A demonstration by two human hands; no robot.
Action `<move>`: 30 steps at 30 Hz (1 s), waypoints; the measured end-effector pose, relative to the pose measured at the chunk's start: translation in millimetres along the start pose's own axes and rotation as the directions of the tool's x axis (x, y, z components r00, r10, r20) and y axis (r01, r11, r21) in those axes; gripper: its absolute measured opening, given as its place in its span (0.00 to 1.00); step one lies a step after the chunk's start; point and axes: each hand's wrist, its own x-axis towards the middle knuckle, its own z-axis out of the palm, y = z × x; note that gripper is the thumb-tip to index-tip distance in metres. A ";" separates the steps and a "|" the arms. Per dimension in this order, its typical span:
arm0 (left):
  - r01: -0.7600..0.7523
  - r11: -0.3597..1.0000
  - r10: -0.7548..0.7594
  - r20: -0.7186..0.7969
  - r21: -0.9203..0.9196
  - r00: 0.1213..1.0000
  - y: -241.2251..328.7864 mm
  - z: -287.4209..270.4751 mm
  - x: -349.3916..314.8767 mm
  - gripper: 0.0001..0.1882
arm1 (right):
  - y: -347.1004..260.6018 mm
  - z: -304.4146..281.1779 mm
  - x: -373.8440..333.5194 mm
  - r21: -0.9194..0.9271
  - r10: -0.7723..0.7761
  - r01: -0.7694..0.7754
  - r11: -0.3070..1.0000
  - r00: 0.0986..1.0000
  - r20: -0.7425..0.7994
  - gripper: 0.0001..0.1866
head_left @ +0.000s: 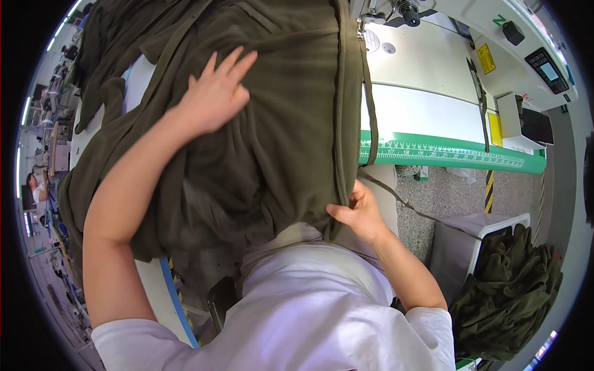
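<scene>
Left hand (216,96) fingers lie spread on olive-brown fleece cloth (294,130) mid-frame, right hand (364,215) fingers pinch its long edge (340,123), lower centre; seam looks partway, stretch below upper-right white sewing machine (527,44) likely unsewn.

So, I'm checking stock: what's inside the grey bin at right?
Bunched dark olive fabric sits in the grey bin, spilling over; its bottom and anything beneath the fabric are hidden.

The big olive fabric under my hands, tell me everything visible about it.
The olive fabric looks soft and matte, a wrinkled spread with a thick ridged fold along its right side. It drapes to your lap, its upper right edge at the sewing machine. Your left hand lies spread over it; your right hand grips its lower right edge.
</scene>
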 end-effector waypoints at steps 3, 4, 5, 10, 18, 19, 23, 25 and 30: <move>-0.131 0.983 0.134 -0.010 0.125 0.991 -29.0 -0.5 58.7 0.36 | -0.7 12.6 -18.8 0.154 -0.046 0.052 0.987 0.998 -0.041 0.25; -0.158 0.982 0.162 -0.025 0.103 0.986 -33.3 2.1 74.3 0.36 | -0.8 20.6 -25.0 0.156 -0.041 0.048 0.987 0.998 -0.046 0.25; -0.214 0.968 0.221 -0.043 0.128 0.974 -36.1 3.6 89.8 0.36 | -0.8 30.6 -29.8 0.254 -0.070 0.089 0.963 0.994 -0.080 0.23; -0.380 0.912 0.403 -0.155 0.158 0.902 -41.6 17.6 113.4 0.36 | -8.4 67.7 -54.8 0.742 0.101 0.038 0.670 0.985 -0.142 0.21; -0.281 0.947 0.310 -0.216 0.156 0.926 -16.5 16.4 61.2 0.32 | 2.4 53.6 -75.6 0.484 -0.181 0.277 0.830 0.955 -0.236 0.11; -0.294 0.943 0.326 -0.243 0.157 0.914 -6.8 11.9 51.7 0.32 | 3.6 47.3 -78.0 0.332 -0.256 0.335 0.882 0.931 -0.258 0.08; -0.038 0.918 0.087 -0.107 0.395 0.990 37.0 -17.1 23.9 0.27 | 6.1 30.5 -73.2 -0.171 -0.283 0.238 0.956 0.900 -0.332 0.13; -0.345 0.931 0.361 -0.185 0.116 0.914 61.8 -24.4 12.0 0.24 | 7.0 32.5 -68.5 -0.226 -0.309 0.241 0.944 0.885 -0.349 0.13; -0.537 0.785 0.408 -0.394 -0.310 0.824 135.1 15.3 -22.3 0.29 | -1.7 44.6 -83.8 -0.118 -0.301 0.277 0.954 0.874 -0.382 0.14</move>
